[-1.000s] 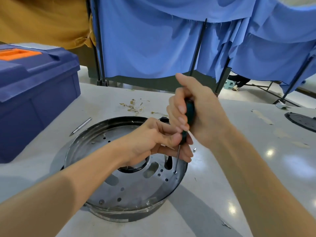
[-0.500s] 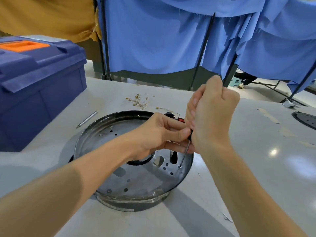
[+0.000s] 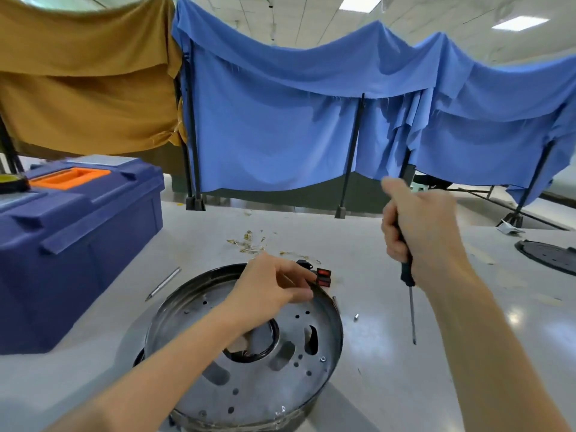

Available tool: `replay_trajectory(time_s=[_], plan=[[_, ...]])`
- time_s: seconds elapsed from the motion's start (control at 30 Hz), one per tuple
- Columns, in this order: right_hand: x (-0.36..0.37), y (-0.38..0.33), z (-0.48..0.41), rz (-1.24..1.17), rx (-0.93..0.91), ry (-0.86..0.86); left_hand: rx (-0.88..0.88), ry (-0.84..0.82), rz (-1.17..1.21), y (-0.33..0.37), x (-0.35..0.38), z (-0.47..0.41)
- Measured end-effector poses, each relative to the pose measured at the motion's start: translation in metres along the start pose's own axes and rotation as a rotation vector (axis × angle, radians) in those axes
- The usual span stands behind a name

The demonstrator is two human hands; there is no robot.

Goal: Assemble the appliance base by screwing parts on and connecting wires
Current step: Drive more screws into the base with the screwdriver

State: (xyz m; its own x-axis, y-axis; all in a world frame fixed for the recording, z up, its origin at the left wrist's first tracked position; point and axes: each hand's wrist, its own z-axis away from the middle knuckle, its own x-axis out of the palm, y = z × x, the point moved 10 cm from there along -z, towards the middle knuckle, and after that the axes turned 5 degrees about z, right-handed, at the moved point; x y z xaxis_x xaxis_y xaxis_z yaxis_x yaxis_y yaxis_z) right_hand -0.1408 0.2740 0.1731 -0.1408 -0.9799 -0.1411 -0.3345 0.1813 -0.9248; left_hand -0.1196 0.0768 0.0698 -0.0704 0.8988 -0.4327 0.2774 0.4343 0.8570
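Blue and ochre cloths hung on black stands behind a pale counter (image 3: 389, 385); a navy toolbox (image 3: 71, 244) with an orange handle recess sat at the left edge; a loose metal pin (image 3: 163, 283) lay just beside it.

The appliance base (image 3: 249, 347), a round metal pan with punched holes, sat on the counter directly in front of the person; one screw (image 3: 323, 358) showed seated near its right rim.

Left hand (image 3: 271, 288) hovered over the far rim, fingers curled and partly closed, tips close to a small black part with red faces (image 3: 323, 277) lying just outside the rim; whether it had actually gripped the part I could not tell. Right hand (image 3: 417, 232) was fisted around the screwdriver (image 3: 410, 294), shaft pointing down, tip clear of the base and off to its right.

Judged: between fasteners. Next move likely calls for bringing the black part into place on the base, then fetching the loose small screw (image 3: 356, 317) on the counter.

Against half a second earlier: screwdriver had lifted off the base, where its tip had been in a hole; left hand had left the shaft and reached farther out; the view had tilted upward.
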Motion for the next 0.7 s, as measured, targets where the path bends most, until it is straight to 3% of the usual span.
replay_trajectory(time_s=[0.1, 0.17, 0.27, 0.7], plan=[[0.041, 0.048, 0.007, 0.63, 0.024, -0.295, 0.02, 0.061, -0.42, 0.003, -0.011, -0.009], [0.07, 0.088, 0.022, 0.792, 0.086, -0.523, 0.009, 0.054, -0.498, -0.004, -0.015, -0.014], [0.093, 0.117, 0.032, 0.811, 0.153, -0.685, -0.051, 0.018, -0.635, -0.02, -0.021, -0.018], [0.093, 0.123, 0.035, 0.721, 0.242, -0.805, -0.254, 0.006, -0.825, -0.057, -0.053, -0.021]])
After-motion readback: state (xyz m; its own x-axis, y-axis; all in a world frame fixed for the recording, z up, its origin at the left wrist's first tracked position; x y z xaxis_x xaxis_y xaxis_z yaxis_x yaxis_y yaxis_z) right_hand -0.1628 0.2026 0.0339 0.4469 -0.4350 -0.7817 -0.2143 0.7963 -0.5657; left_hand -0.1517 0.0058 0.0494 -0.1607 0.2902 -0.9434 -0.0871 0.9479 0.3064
